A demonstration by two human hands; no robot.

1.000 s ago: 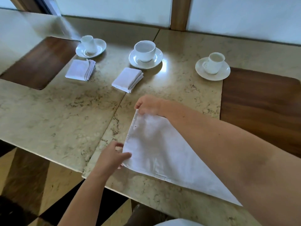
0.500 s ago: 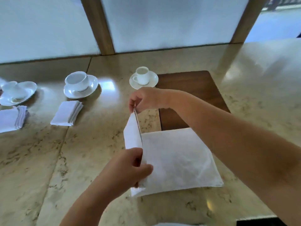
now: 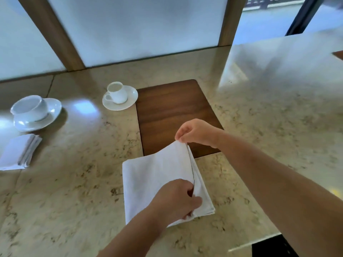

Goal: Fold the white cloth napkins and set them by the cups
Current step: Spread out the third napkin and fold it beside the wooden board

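Napkin (image 3: 159,175) now folded over; no writing visible.

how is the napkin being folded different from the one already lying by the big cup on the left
The napkin being folded is held by both hands, the right hand lifting its far corner and the left hand pinching its near edge; the finished napkin lies untouched. The held one is a broad, loose rectangle partly over the wooden inlay; the finished one is a narrower stack with layered edges showing, wholly on the marble. Both are white cloth.
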